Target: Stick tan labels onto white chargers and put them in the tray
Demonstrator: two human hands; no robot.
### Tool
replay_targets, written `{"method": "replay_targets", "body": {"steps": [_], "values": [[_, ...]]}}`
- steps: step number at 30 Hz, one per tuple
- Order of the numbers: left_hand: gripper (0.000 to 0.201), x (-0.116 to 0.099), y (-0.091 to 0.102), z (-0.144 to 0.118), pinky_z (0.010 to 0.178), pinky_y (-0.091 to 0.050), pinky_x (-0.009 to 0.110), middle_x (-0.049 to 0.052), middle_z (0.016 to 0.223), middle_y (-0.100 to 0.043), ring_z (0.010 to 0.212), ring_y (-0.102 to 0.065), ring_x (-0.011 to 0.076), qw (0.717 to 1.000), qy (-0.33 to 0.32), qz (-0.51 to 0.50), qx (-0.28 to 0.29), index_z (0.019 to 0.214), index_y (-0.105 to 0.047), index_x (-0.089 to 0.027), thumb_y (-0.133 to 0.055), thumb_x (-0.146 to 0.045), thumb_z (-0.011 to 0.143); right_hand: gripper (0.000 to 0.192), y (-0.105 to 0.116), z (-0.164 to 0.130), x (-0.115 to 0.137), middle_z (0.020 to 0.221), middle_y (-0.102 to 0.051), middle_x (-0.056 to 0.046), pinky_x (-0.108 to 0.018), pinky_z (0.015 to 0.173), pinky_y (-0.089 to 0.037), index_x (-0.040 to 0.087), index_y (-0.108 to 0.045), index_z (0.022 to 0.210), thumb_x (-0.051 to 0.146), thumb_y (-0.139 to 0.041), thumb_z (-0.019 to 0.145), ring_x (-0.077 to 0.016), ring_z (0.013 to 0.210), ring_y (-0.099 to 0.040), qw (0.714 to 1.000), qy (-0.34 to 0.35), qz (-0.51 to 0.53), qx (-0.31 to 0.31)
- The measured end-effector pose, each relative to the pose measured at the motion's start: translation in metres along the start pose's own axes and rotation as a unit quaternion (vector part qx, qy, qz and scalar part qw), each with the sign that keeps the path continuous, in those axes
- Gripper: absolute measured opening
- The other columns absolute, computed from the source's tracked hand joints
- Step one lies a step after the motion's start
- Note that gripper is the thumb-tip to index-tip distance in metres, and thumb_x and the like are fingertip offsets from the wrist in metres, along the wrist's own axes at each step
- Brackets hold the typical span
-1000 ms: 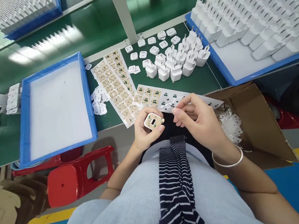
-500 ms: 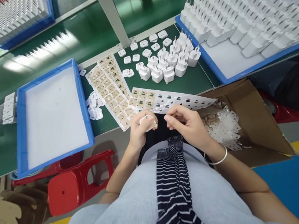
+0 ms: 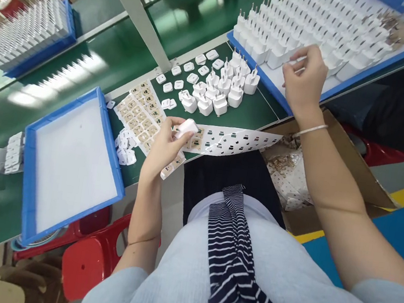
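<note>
My left hand (image 3: 166, 141) is closed on a white plastic piece (image 3: 187, 127), pinched between thumb and fingers above the near edge of the green bench. Just under it lies a sticker sheet (image 3: 233, 141) with tan pieces at its left end and dark cut-out shapes along the rest. Over the front edge of the blue tray of chargers (image 3: 268, 55), my right hand (image 3: 305, 78) is raised with its fingers curled in toward the thumb. Whether anything sits between those fingers I cannot make out.
White plug chargers (image 3: 221, 91) and flat white caps (image 3: 189, 67) stand on the bench. More sticker sheets (image 3: 141, 113) and a pile of white pieces (image 3: 125, 146) lie left, beside a blue-rimmed tray (image 3: 76, 164). A cardboard box (image 3: 352, 177) holds scraps; red stools (image 3: 85, 260) stand below.
My hands have parted. The right hand has moved up and right to the charger tray; the left has gone left and slightly up, still holding a white piece, now turned differently.
</note>
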State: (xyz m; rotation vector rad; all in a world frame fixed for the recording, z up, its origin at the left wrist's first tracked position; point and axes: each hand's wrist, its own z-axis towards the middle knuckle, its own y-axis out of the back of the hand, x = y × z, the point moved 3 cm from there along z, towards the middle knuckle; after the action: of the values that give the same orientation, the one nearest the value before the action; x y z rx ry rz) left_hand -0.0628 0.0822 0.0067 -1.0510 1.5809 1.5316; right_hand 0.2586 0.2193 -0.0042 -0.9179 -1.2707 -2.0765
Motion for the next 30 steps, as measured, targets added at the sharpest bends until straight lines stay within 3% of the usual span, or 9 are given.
{"method": "replay_targets", "body": {"steps": [4,9,12,15,20,22,24,27,30], "values": [[0.046,0.0,0.007,0.03,0.081,-0.05,0.038,0.005,0.1,-0.063,0.078,-0.058,0.0186,0.979,-0.055,0.157,-0.118,0.114,-0.062,-0.022,-0.082,-0.028,0.073,0.035,-0.02,0.041,0.003,0.103,-0.075,-0.017,-0.035,0.083,-0.04,0.001,-0.058,0.12,0.022,-0.063,0.093,-0.0194,0.102,-0.068,0.99,-0.014,-0.139,0.026],[0.062,0.021,0.005,0.068,0.09,-0.05,0.048,0.003,0.087,-0.059,0.085,-0.063,0.0264,0.972,-0.076,0.155,-0.156,0.117,-0.054,-0.022,-0.086,-0.02,0.064,0.031,-0.034,0.053,0.008,0.113,-0.067,-0.025,-0.041,0.086,-0.037,0.008,-0.049,0.083,0.037,-0.057,0.085,-0.033,0.122,-0.062,0.987,-0.053,-0.149,0.036],[0.071,0.027,0.002,0.076,0.102,-0.045,0.057,0.01,0.103,-0.061,0.108,-0.061,0.0352,0.97,-0.091,0.168,-0.151,0.125,-0.053,-0.02,-0.088,-0.021,0.063,0.034,-0.033,0.058,0.004,0.113,-0.068,-0.023,-0.039,0.087,-0.039,0.025,-0.031,0.072,0.03,-0.062,0.085,-0.0298,0.122,-0.062,0.99,-0.046,-0.129,0.043],[0.084,0.017,0.003,0.063,0.115,-0.033,0.063,0.018,0.132,-0.054,0.129,-0.049,0.0405,0.955,-0.137,0.201,-0.172,0.136,-0.049,-0.021,-0.091,-0.03,0.063,0.039,-0.026,0.066,0.0,0.113,-0.069,-0.026,-0.039,0.09,-0.04,0.026,-0.03,0.067,0.02,-0.062,0.088,-0.0287,0.122,-0.063,0.99,-0.035,-0.127,0.051],[0.072,-0.009,0.016,0.01,0.119,-0.028,0.061,0.013,0.132,-0.057,0.132,-0.046,0.037,0.941,-0.193,0.189,-0.204,0.141,-0.049,-0.028,-0.081,-0.046,0.079,0.031,0.01,0.038,0.024,0.083,-0.071,-0.016,-0.032,0.067,-0.045,0.023,-0.04,0.07,0.015,-0.058,0.093,-0.0134,0.071,-0.069,0.998,-0.016,-0.064,0.015],[0.073,-0.012,0.013,-0.015,0.117,-0.031,0.059,0.012,0.135,-0.057,0.133,-0.047,0.0361,0.945,-0.218,0.16,-0.185,0.142,-0.05,-0.03,-0.08,-0.051,0.079,0.019,0.022,-0.001,0.045,0.066,-0.065,-0.005,-0.026,0.052,-0.041,0.018,-0.053,0.077,0.016,-0.057,0.095,-0.0071,0.051,-0.057,0.992,0.017,0.119,0.044],[0.081,-0.007,0.002,-0.036,0.115,-0.035,0.056,0.013,0.141,-0.056,0.135,-0.049,0.0358,0.953,-0.242,0.124,-0.137,0.144,-0.048,-0.03,-0.082,-0.055,0.076,0.015,0.019,-0.052,0.062,0.065,-0.064,0.0,-0.022,0.049,-0.041,0.015,-0.061,0.083,0.025,-0.067,0.093,-0.005,0.051,-0.057,0.951,-0.028,0.266,0.152],[0.083,0.006,-0.024,-0.06,0.108,-0.045,0.049,0.013,0.142,-0.058,0.133,-0.055,0.0332,0.963,-0.261,0.019,-0.063,0.147,-0.047,-0.03,-0.081,-0.057,0.076,0.031,-0.015,-0.134,0.079,0.062,-0.064,0.004,-0.018,0.046,-0.044,0.018,-0.063,0.083,0.043,-0.081,0.082,-0.0052,0.05,-0.056,0.806,-0.184,0.42,0.373],[0.051,0.02,-0.043,-0.077,0.106,-0.049,0.045,0.009,0.128,-0.067,0.123,-0.062,0.0277,0.961,-0.243,-0.07,-0.11,0.13,-0.063,-0.029,-0.077,-0.048,0.085,0.043,-0.051,-0.19,0.079,0.06,-0.061,0.004,-0.016,0.042,-0.041,0.015,-0.064,0.078,0.051,-0.086,0.072,-0.0045,0.049,-0.053,0.677,-0.314,0.495,0.445]]}}
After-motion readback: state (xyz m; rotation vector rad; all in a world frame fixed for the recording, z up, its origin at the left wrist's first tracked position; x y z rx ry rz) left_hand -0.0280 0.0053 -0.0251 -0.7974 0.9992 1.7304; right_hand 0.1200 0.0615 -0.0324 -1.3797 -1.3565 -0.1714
